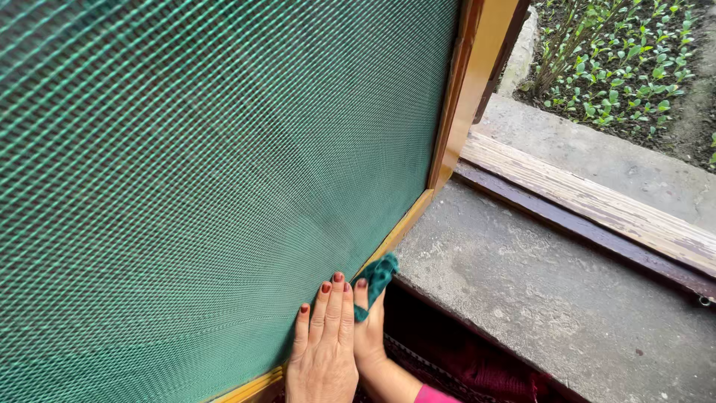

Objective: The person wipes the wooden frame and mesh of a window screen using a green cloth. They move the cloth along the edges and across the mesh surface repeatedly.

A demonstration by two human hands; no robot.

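A green mesh screen [186, 164] in a yellow-brown wooden frame [462, 97] fills the left and centre. My left hand [324, 351], with red-painted nails, lies flat on the mesh near its lower edge, fingers straight and pointing up. Right beside it, my right hand [368, 336] grips a small teal cloth [379, 275] and presses it against the frame's bottom rail [399, 227]. A pink sleeve [432, 393] shows at the right wrist.
A rough grey concrete sill [537, 298] runs to the right of the frame. Beyond it lie a worn wooden threshold [597, 201], a concrete slab [597, 149] and a bed of small green plants [619, 60]. Dark red fabric [462, 358] lies below the sill.
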